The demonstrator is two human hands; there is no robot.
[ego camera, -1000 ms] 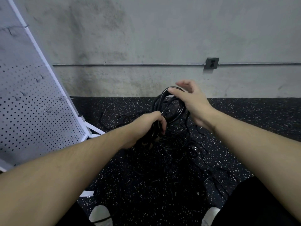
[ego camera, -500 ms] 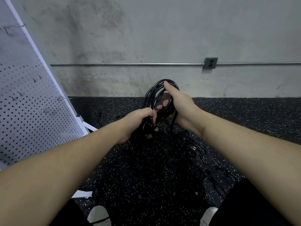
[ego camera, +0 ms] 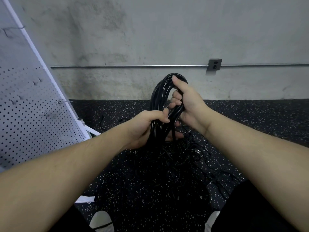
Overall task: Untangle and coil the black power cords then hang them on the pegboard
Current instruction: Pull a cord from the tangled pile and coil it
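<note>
The cords were black and faintly glossy, as was the loose tangle lying on the floor. The floor was black with small pale flecks scattered all over. The wall was mottled grey with darker smudges. The pegboard was pale grey-white, dotted with even rows of dark holes, and its frame was white. The outlet was dark grey. The shoes were white.

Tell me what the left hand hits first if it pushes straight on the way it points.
The left hand already grips the coil; past that, probably the right hand, though depth is unclear.
</note>
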